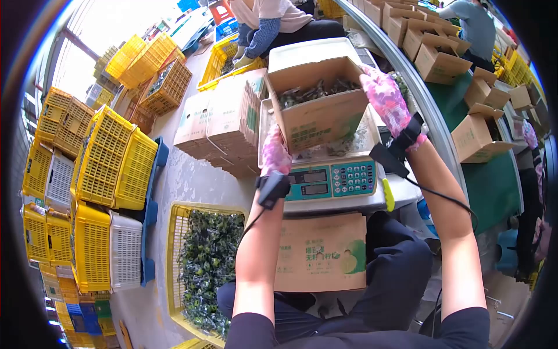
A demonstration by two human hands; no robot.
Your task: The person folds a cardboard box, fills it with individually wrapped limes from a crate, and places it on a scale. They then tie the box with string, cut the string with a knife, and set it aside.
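An open cardboard box (pixel 319 125) with green printing is tilted above the weighing scale (pixel 331 181), partly filled with dark, shiny packed pieces (pixel 317 93). My left hand (pixel 274 152), in a pink patterned glove, is closed on the box's near left side. On the opposite side, my right hand (pixel 386 100) in a matching glove grips the right edge near the rim. Both wrists carry black straps with small devices. A pale tray with bits in it lies under the box. Across my lap rests a flat printed carton (pixel 322 253).
Left of the scale stand stacked flattened cartons (pixel 224 119). A yellow crate (pixel 174 262) of dark green wrapped pieces sits on the floor. Yellow and white crates (pixel 96 157) are piled farther left. On the right, a green conveyor (pixel 491 186) carries open boxes. Two co-workers are beyond.
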